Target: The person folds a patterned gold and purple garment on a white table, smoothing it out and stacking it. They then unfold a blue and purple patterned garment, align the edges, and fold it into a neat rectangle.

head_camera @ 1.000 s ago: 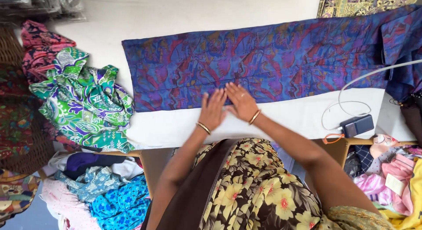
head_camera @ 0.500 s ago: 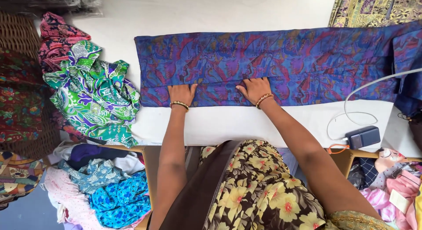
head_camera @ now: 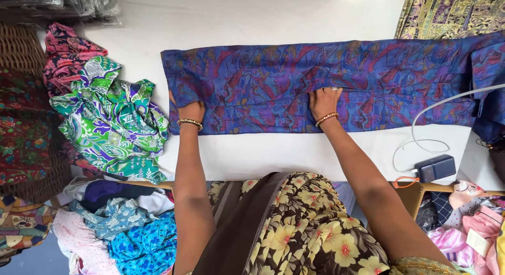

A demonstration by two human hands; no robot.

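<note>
Both hands lie flat on the blue-and-purple patterned cloth (head_camera: 315, 91), fingers spread, pressing rather than clasping. Left hand (head_camera: 188, 108): palm down near the cloth's left end, fingertips at the folded edge; whether any fold is pinched underneath cannot be told. Right hand (head_camera: 324, 101): palm down near the middle, at a raised crease, nothing closed in it.

Cloth: long band, folded lengthwise, spread across the white table (head_camera: 273, 149) from left of centre to the right edge of view.

Handling, as judged: thin, light, soft, probably somewhat slippery; creases readily and will not hold shape unsupported. Best taken at the folded edges or corners, with both hands well apart.

Nearby: green-and-white printed fabric (head_camera: 113, 122) heaped at the left of the table; pink printed fabric (head_camera: 66, 54) behind it; dark power adapter (head_camera: 434, 167) with white cord (head_camera: 431, 122) at right; yellow patterned textile (head_camera: 452, 12) at top right.

Change from half a second ago: the hands sit farther apart, the left having moved out towards the cloth's left end; the cloth lies as it did.
</note>
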